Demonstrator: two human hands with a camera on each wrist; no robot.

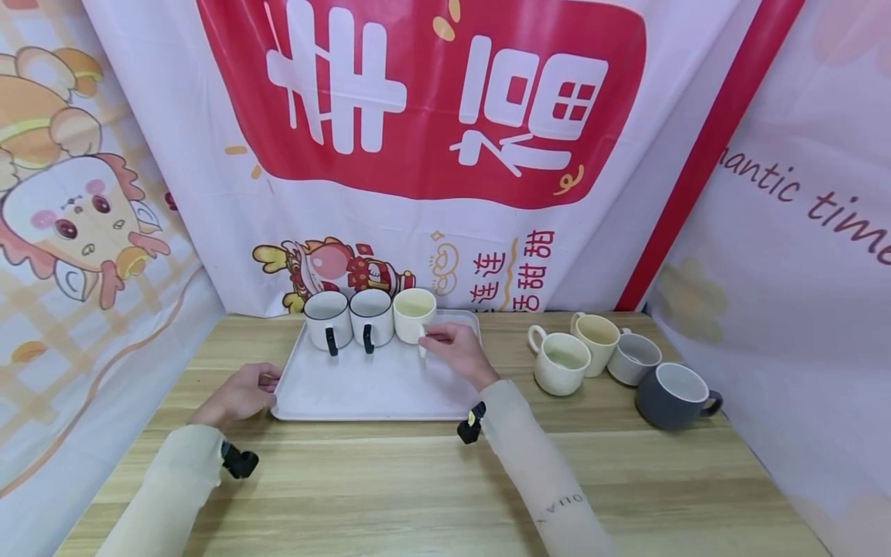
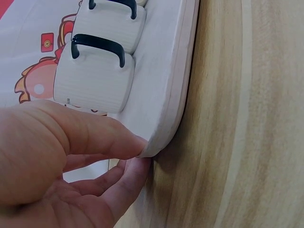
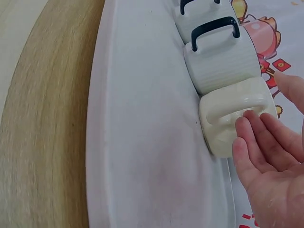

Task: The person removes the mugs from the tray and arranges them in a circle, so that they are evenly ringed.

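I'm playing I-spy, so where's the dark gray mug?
In the head view, the dark gray mug sits on the table, far right, beside the light gray mug.

Left hand (image 1: pixel 244 393): thumb and fingers were set in a pinch. Right hand (image 1: pixel 459 350): sat farther forward, fingers loosely extended, thumb apart. Left forearm (image 1: pixel 163 480), right forearm (image 1: pixel 539 460): sleeved, each stood behind its hand.

Cream sleeves (image 1: pixel 539 464) — black wrist cameras (image 1: pixel 240 461)
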